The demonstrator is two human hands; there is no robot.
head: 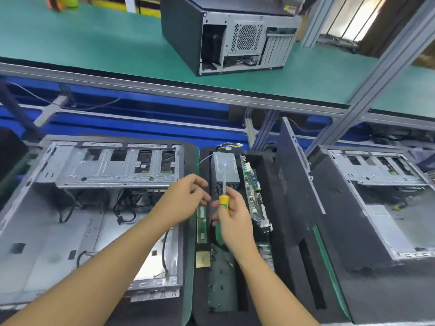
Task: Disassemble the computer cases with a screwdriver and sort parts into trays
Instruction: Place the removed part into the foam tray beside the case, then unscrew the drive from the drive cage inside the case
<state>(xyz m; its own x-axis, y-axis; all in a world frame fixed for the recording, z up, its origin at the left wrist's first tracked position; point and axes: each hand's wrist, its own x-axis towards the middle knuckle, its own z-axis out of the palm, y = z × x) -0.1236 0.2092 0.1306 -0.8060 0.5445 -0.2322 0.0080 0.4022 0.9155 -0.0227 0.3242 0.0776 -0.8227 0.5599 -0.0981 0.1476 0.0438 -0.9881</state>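
Observation:
An opened grey computer case [77, 208] lies on its side at the left, with loose black cables inside. My right hand [233, 222] grips a screwdriver [224, 198] with a yellow-green handle, its blurred shaft pointing up over the black foam tray [289, 267] in the middle. That tray holds a grey power supply [223, 170], a green motherboard [255, 196] on edge and small green boards [201, 224]. My left hand [188, 198] hovers just left of the screwdriver with loosely bent fingers, holding nothing I can see.
A black side panel [299, 184] leans in the tray's right slot. Another opened case [386, 198] lies at the right. A third case [230, 34] stands on the green upper shelf. Aluminium frame posts [386, 67] rise at the right.

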